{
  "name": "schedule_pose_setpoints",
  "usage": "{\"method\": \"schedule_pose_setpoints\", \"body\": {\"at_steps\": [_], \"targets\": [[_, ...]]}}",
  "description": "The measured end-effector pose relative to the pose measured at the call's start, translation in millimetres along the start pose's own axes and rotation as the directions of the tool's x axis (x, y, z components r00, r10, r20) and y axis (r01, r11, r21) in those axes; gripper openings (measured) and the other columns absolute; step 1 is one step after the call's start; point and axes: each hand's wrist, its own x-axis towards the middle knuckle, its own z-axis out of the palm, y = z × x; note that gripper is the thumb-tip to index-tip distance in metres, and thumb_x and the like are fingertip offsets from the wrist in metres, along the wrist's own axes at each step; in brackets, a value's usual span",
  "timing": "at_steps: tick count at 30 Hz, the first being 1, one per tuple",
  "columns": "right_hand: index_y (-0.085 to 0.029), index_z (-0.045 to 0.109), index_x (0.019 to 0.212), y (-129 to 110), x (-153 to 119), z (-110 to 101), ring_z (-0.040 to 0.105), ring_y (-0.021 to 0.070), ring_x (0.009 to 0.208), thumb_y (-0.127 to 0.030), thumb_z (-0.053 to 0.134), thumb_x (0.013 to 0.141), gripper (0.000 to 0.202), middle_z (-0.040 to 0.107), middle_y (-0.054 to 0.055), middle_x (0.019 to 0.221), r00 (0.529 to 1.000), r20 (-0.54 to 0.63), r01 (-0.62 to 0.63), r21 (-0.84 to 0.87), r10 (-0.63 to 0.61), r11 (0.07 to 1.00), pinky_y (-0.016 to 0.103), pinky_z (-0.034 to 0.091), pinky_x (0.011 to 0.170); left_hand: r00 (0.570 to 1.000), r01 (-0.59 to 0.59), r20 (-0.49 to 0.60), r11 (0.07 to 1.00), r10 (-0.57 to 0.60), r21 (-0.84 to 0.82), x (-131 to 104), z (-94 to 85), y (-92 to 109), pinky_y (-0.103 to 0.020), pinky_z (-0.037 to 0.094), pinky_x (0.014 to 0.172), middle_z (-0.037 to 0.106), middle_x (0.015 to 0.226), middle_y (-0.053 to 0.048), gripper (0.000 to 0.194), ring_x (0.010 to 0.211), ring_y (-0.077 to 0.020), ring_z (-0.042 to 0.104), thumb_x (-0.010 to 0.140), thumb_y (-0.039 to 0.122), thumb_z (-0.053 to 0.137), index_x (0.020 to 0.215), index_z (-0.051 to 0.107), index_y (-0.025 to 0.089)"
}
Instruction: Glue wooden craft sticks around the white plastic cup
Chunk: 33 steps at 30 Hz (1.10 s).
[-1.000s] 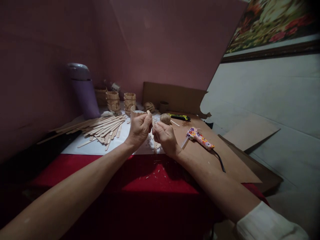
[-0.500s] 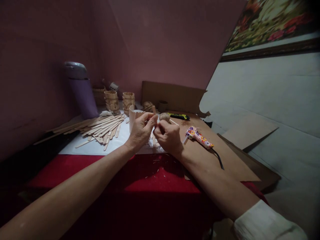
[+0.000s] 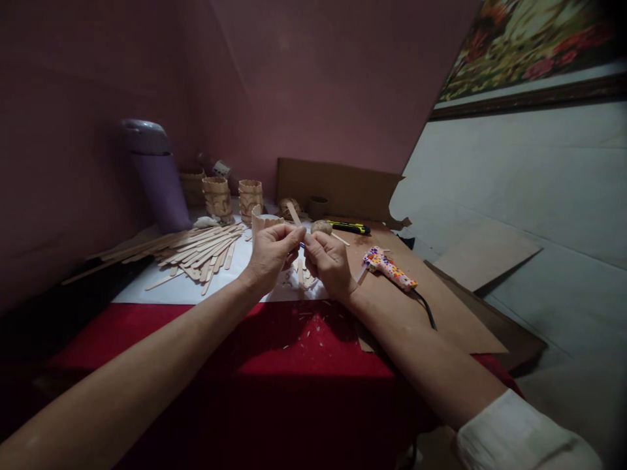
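Note:
My left hand [image 3: 273, 253] pinches a wooden craft stick [image 3: 294, 213], whose rounded end points up and to the left above the fingertips. Right beside it, my right hand [image 3: 329, 260] is closed near the stick's lower end; a small blue bit shows between the hands, too small to name. Behind my left hand stands a cup of wooden sticks [image 3: 259, 219], partly hidden. Beneath the hands, stick pieces [image 3: 301, 277] lie on the white sheet [image 3: 142, 287].
A pile of sticks [image 3: 200, 251] and a purple flask [image 3: 159, 186] are at left. Two decorated stick cups [image 3: 251, 201] stand behind. Twine [image 3: 321, 227], a yellow cutter [image 3: 349, 227] and a flowered glue gun [image 3: 389, 268] lie right, near cardboard [image 3: 441, 307].
The stick has tilted to the left and more of it shows above the fingers. My hands have shifted slightly, and a blue bit now shows between them.

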Motion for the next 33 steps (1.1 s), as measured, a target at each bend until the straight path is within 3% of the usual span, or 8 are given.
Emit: {"method": "schedule_pose_setpoints", "body": {"at_steps": [5,8,14,17,21,24,27,33], "targets": [[-0.025,0.044,0.061,-0.3,5.0,-1.0,0.031,0.0069,0.034,-0.064,0.057,0.088,0.050,0.039,-0.009,0.041,0.994,-0.097,-0.039,0.104,0.049,0.994,0.024,0.025,0.037,0.999,-0.021,-0.042,0.996,0.025,0.085,-1.1,2.2,-5.9,-0.018,0.022,0.038,0.044,0.043,0.006,0.028,0.037,-0.0038,0.033,0.079,0.034,0.076,0.064,0.061,0.016],[-0.025,0.043,0.060,0.0,7.6,-2.5,0.030,0.0070,0.033,-0.065,0.057,0.086,0.050,0.038,-0.009,0.040,0.981,-0.174,-0.062,0.123,0.083,0.991,0.024,0.025,0.037,0.999,0.008,-0.046,0.991,-0.002,0.130,-0.9,1.7,-10.5,-0.017,0.024,0.039,0.048,0.047,0.007,0.010,0.037,-0.0035,0.035,0.074,0.017,0.075,0.075,0.065,0.015],[-0.023,0.053,0.060,2.1,11.6,-4.0,0.031,0.0087,0.042,-0.062,0.060,0.083,0.046,0.036,-0.008,0.047,0.974,-0.207,-0.076,0.106,0.097,0.991,0.026,0.027,0.043,0.993,0.101,0.046,0.977,-0.111,0.186,-1.3,1.5,-13.5,-0.018,0.025,0.036,0.050,0.047,0.007,0.004,0.034,-0.0046,0.038,0.074,0.010,0.067,0.075,0.067,0.014],[-0.022,0.056,0.064,4.2,14.1,-4.4,0.030,0.0090,0.045,-0.061,0.065,0.079,0.043,0.033,-0.009,0.050,0.965,-0.238,-0.075,0.135,0.106,0.988,0.026,0.025,0.044,0.998,0.062,0.018,0.982,-0.066,0.180,-1.6,1.8,-11.9,-0.018,0.024,0.035,0.046,0.046,0.007,0.004,0.034,-0.0042,0.036,0.076,0.012,0.067,0.073,0.066,0.014],[-0.021,0.058,0.069,6.3,16.2,-5.6,0.033,0.0086,0.045,-0.057,0.071,0.075,0.039,0.041,-0.008,0.051,0.960,-0.262,-0.056,0.164,0.098,0.985,0.025,0.027,0.045,1.000,0.013,-0.018,0.978,-0.009,0.206,-3.5,2.2,-8.2,-0.017,0.029,0.037,0.059,0.063,0.004,0.021,0.041,-0.0037,0.046,0.064,0.002,0.069,0.082,0.069,0.014],[-0.021,0.058,0.069,5.7,16.0,-5.8,0.038,0.0091,0.047,-0.057,0.072,0.075,0.039,0.049,-0.006,0.053,0.957,-0.271,-0.066,0.146,0.104,0.987,0.025,0.031,0.046,0.996,0.080,0.009,0.975,-0.084,0.207,-4.5,2.9,-6.8,-0.019,0.030,0.033,0.065,0.070,-0.001,0.004,0.043,-0.0073,0.052,0.075,0.015,0.068,0.079,0.067,0.014],[-0.021,0.061,0.070,3.9,14.0,-3.7,0.042,0.0102,0.051,-0.058,0.072,0.075,0.038,0.050,-0.005,0.057,0.954,-0.278,-0.081,0.113,0.110,0.990,0.025,0.034,0.047,0.988,0.100,0.094,0.964,-0.127,0.246,-3.8,2.9,-9.0,-0.019,0.031,0.035,0.063,0.064,-0.002,0.016,0.041,-0.0073,0.050,0.079,0.025,0.069,0.068,0.066,0.014],[-0.021,0.059,0.070,7.8,15.1,-2.9,0.040,0.0097,0.048,-0.060,0.069,0.079,0.042,0.046,-0.006,0.057,0.973,-0.181,-0.111,0.179,0.144,0.978,0.025,0.033,0.046,0.982,-0.041,0.189,0.940,-0.025,0.339,-1.1,-0.4,-15.0,-0.021,0.028,0.041,0.050,0.046,0.002,0.035,0.040,-0.0072,0.038,0.086,0.030,0.062,0.054,0.061,0.017]]}}
